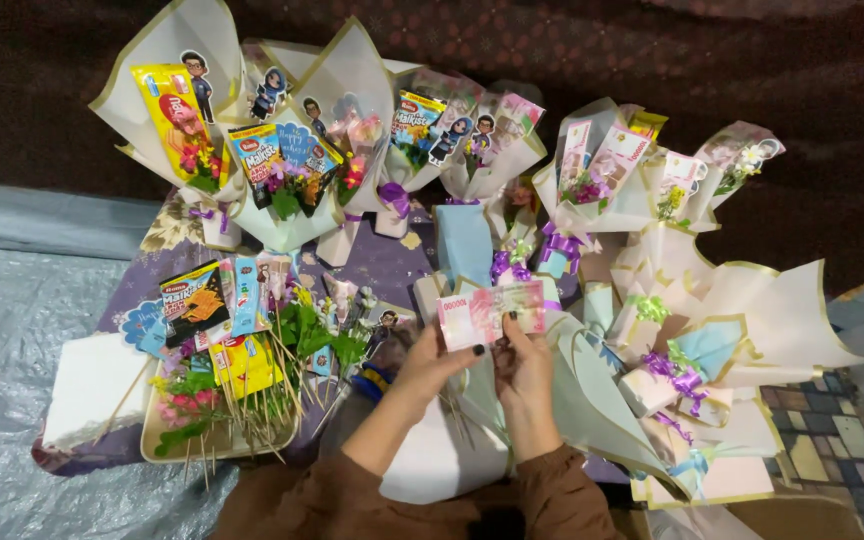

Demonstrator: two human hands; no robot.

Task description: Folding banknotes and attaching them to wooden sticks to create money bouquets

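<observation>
Head view is showing us 2 hands holding up 1 pink paper banknote [490, 313] in the middle of the picture. We are seeing the left hand [439, 362] pinching the note's lower left edge, with dark painted nails showing. The right hand [522, 362] is pinching the lower right edge, so both hands are gripping the same note. Brown sleeves [352, 500] are covering both arms.

Behind the note, we are looking at a row of gift bouquets standing along the top. The far left one is wearing a cream paper wrap with a gold edge [167, 60] and is holding a yellow snack packet [174, 110] with a red spot on it. Just beside it, a blue and red snack packet [258, 155] is sitting among pink flowers. Little cartoon person stickers [197, 78] are poking up on sticks. Purple ribbon bows [395, 195] are tying the stems.

To the left of the hands, a tray [167, 440] is holding wooden sticks, green leaves, a black and orange packet [197, 300] and a yellow packet [244, 365]. A white foam block [92, 385] is lying further left.

To the right, we are seeing cream and pale blue wraps [752, 320] lying down with purple and green ribbons. Everything is resting on a flowery purple cloth [382, 262] over a grey plastic sheet [12, 320].
</observation>
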